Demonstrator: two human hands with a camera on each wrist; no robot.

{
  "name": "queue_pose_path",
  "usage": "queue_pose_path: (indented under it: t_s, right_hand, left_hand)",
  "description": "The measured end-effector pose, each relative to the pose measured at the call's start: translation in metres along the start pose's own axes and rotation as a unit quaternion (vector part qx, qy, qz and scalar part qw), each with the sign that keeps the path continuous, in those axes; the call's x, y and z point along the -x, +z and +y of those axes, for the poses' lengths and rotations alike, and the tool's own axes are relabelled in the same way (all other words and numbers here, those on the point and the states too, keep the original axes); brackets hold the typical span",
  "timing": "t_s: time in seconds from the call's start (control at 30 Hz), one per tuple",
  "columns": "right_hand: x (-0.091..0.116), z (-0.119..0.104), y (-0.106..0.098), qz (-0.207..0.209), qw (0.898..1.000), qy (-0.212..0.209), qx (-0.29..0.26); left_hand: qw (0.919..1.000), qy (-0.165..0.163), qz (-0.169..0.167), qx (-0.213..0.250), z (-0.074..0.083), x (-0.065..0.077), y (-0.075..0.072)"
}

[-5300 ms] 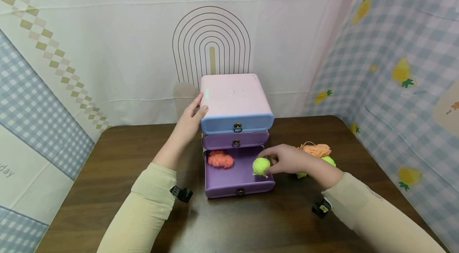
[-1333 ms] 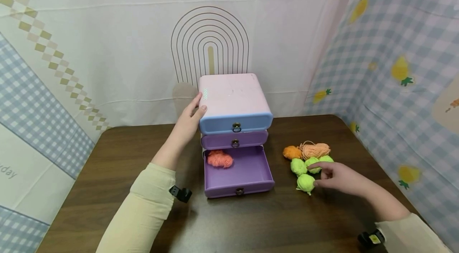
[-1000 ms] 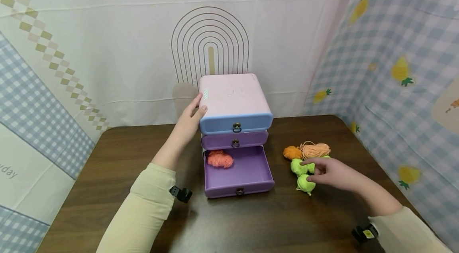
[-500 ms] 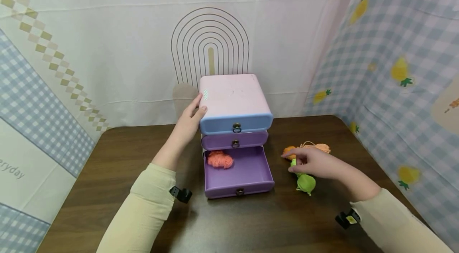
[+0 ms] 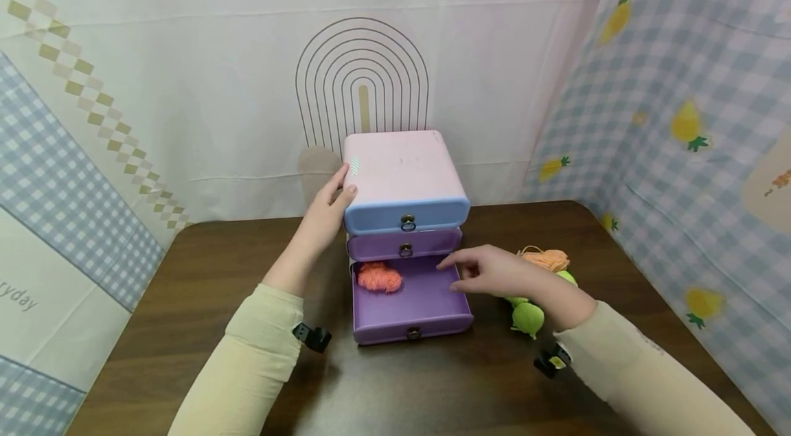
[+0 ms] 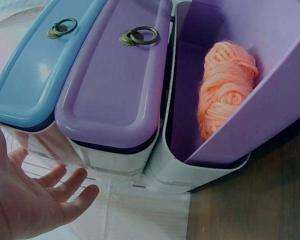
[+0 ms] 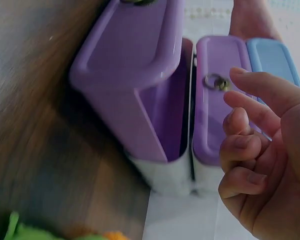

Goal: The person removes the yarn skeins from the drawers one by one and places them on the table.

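My left hand [image 5: 323,216] rests against the left side of a small drawer cabinet [image 5: 402,165] with a pink top, its fingers extended. The purple bottom drawer [image 5: 410,312] is pulled out. A coral yarn skein [image 5: 379,277] lies at its back left, also visible in the left wrist view [image 6: 227,87]. Over the drawer's right side hovers my right hand [image 5: 497,272], fingers loosely bent. In the right wrist view nothing sits between the fingers of that hand [image 7: 270,160]. The blue top drawer [image 5: 404,216] and purple middle drawer [image 5: 404,244] are closed.
Right of the cabinet, a green yarn ball [image 5: 528,319] and a peach yarn skein [image 5: 546,259] lie on the brown table [image 5: 432,388]. My right hand and forearm partly hide other green yarn. A patterned cloth [image 5: 247,79] hangs behind the table.
Earlier my right hand held a green yarn ball over the drawer, then was among the yarn balls on the table. It has since moved left, empty, to the drawer. My left hand stays put.
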State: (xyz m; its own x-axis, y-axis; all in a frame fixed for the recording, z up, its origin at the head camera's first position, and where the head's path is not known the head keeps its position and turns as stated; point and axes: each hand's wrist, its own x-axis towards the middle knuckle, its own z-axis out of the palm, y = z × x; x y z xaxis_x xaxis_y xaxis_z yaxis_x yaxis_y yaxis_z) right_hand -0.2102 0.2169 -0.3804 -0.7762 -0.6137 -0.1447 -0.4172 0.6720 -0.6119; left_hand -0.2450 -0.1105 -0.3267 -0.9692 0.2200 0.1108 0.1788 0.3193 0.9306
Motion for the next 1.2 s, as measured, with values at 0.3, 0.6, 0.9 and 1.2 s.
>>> queue_pose_path:
  t_s: [0.3, 0.6, 0.9, 1.2]
  right_hand:
    - [-0.019, -0.018, 0.005, -0.009, 1.0, -0.011, 0.009]
    - [-0.034, -0.026, 0.018, -0.023, 0.998, -0.02, 0.06]
    - [-0.049, -0.037, 0.033, -0.026, 0.993, -0.031, 0.107]
    - [-0.066, -0.041, 0.044, -0.009, 0.989, -0.041, 0.143]
  left_hand:
    - [1.0, 0.002, 0.001, -0.005, 0.003, 0.001, -0.001]
    - [0.9999, 0.01, 0.005, -0.007, 0.002, 0.0, -0.001]
    - [0.9997, 0.016, 0.011, 0.013, -0.04, -0.021, 0.003]
    - [0.9995, 0.021, 0.022, 0.001, -0.041, -0.02, 0.003]
